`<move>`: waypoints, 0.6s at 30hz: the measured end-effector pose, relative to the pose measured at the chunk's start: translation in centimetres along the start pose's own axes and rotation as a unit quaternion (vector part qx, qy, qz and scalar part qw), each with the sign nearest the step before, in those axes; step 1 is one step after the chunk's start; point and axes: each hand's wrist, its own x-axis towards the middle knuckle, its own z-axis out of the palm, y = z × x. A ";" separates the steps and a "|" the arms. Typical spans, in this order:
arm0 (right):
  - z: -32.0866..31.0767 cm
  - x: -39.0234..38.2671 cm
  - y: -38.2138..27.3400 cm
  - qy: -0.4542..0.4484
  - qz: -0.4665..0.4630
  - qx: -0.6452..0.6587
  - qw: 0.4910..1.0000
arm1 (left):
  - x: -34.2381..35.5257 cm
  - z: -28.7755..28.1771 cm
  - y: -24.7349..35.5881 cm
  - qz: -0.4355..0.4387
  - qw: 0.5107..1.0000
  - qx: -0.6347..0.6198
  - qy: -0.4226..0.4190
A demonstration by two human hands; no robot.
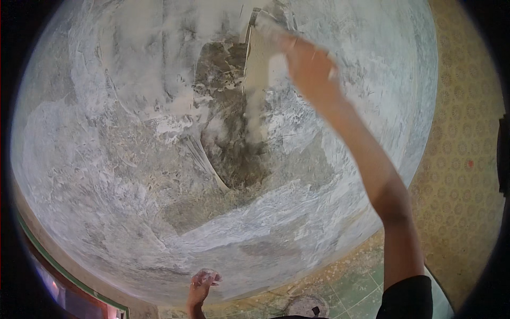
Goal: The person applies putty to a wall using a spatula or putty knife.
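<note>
My right hand, blurred by motion, reaches up the wall with its fingers closed around a putty knife. The tool's blade lies against the wall at the top of a pale, smooth strip of filler. Just left of that strip is a dark, rough patch with thin white streaks at its lower edge. Low in the view, apart from the wall's patch, my left hand has curled fingers smeared with white. What it holds, if anything, is hard to make out.
Below the wall is a green tiled floor with pale stains. A round, whitish container with a small black object stands at the bottom. A yellow patterned surface runs along the right, and a green-edged frame at lower left.
</note>
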 end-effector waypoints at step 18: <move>2.2 -2.8 -2.1 0.143 -0.141 0.048 0.978 | -0.4 0.4 0.9 -0.008 0.999 0.033 -0.011</move>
